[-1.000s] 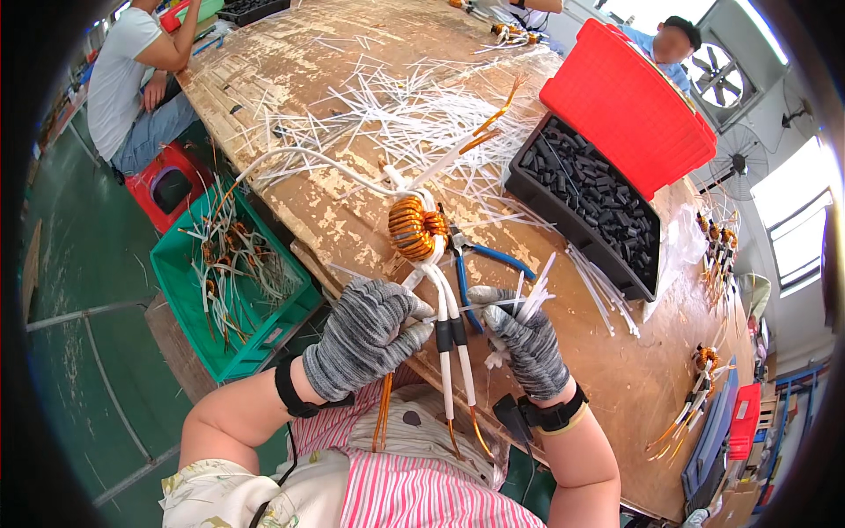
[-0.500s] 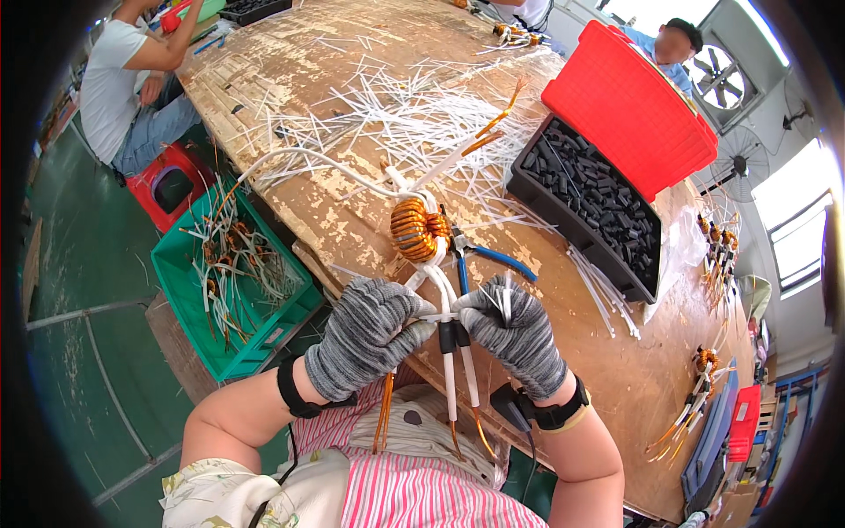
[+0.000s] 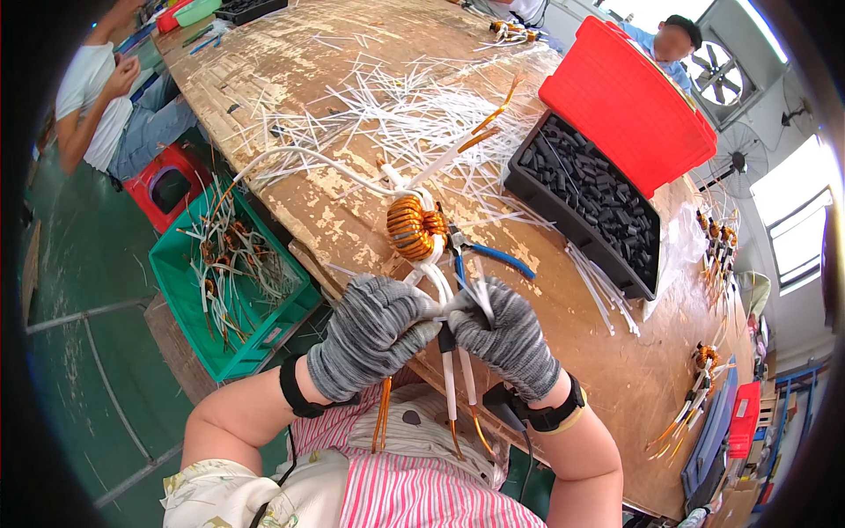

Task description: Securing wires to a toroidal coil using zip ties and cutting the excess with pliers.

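Note:
A copper-wound toroidal coil (image 3: 409, 227) rests at the table's front, its white-sleeved leads (image 3: 437, 280) running toward me. Both hands wear grey striped gloves. My left hand (image 3: 370, 336) is closed in a pinch at the leads, on a thin white cable tie that crosses them. From the fist of my right hand (image 3: 509, 339), closed close beside it, a loose end of the cable tie (image 3: 483, 297) sticks up. Black sleeves (image 3: 446, 338) sit on the leads just below my fingers, and bare orange wire ends hang over my lap. The fingertips hide the tie's loop.
Blue-handled pliers (image 3: 502, 259) lie beside the coil. White strips (image 3: 378, 114) litter the table. A black bin (image 3: 519, 180) of black sleeves stands right, a red crate (image 3: 629, 106) behind it. A green crate (image 3: 255, 356) of coils sits left. Other people sit around the table.
My right hand has shifted slightly left and up, closing the gap to my left hand; the tie's loose end tilts more leftward. The seated person at left has leaned back and lowered an arm.

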Motion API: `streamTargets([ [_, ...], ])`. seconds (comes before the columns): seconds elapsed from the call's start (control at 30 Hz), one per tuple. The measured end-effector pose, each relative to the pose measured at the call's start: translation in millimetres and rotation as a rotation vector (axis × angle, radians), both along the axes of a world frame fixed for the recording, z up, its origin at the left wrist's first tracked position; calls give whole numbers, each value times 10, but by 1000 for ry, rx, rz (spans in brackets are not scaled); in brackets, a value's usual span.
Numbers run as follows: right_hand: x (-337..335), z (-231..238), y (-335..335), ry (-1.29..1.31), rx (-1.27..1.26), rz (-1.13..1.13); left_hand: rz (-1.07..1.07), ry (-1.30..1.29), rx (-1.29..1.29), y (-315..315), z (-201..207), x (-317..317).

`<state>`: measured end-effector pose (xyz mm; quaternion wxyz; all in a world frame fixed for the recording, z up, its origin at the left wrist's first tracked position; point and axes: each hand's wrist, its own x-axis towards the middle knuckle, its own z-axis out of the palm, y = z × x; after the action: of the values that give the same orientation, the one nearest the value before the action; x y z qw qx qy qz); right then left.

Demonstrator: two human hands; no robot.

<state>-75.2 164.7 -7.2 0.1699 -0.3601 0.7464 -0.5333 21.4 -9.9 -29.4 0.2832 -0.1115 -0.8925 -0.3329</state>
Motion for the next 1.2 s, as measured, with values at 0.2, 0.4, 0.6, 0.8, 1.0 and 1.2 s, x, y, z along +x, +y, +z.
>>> streamTargets([
  [0.2, 88, 240, -33, -419, 0, 6, 13, 82, -60, 9, 61, -26],
  [0.4, 34, 170, 21, -495, -141, 78, -1, 56, -160, -36, 185, -18],
  [0.6, -173, -139, 61, 340, 50, 197, -91, 105, -23, -75, 404, 224],
  [0.8, -50, 97, 177, -559, 59, -19, -169, -219, 570, -171, 358, 244],
  [1.0, 215, -83, 155, -743, 32, 111, -661, -543, 1222, -77, 250, -1],
  [1.2, 324, -59, 108, -562, 73, 20, -678, -430, 1179, 2, 263, -70],
])
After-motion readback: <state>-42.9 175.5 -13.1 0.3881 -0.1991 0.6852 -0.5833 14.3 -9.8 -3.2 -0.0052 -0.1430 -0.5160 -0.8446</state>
